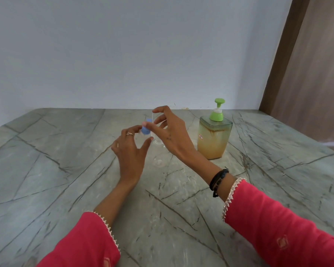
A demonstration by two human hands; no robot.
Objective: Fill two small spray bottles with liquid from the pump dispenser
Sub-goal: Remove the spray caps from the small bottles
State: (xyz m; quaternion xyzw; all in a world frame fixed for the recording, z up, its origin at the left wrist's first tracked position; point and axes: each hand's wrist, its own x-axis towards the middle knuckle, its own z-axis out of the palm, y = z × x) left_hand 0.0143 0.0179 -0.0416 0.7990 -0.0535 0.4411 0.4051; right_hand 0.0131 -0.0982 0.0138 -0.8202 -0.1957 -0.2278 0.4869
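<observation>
Here the blue spray cap [146, 128] sits pinched between right hand [170, 132] fingers [147, 124].

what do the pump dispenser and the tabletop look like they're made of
The pump dispenser looks like clear, glossy plastic, since the amber liquid shows through its walls; its green pump head looks like opaque plastic. The tabletop seems to be polished grey-green stone, perhaps marble, judging by its dark veins and soft sheen.
</observation>
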